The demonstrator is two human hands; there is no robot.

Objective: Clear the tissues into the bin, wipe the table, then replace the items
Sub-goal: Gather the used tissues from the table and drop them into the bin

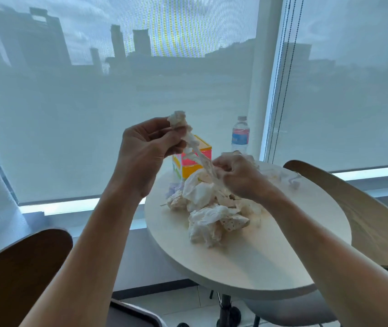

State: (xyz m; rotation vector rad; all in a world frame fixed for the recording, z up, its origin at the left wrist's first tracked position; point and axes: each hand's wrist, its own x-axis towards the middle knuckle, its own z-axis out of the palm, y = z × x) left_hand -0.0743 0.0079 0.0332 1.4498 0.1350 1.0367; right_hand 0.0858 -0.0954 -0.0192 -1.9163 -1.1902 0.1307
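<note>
The left hand [145,149] pinches a twisted tissue [189,138] raised above the round table [270,260] while the right hand [233,173] closes on its lower end, apparently gathering from the crumpled tissue pile [209,208] for binning; no bin visible.

1. Tissues [211,213] — white, crumpled, some stained brown — lie heaped near the middle of the table [247,263].
2. One twisted tissue [189,140] is stretched taut above the heap, held up off the table.
3. Table — round, pale, its near half bare.
</note>
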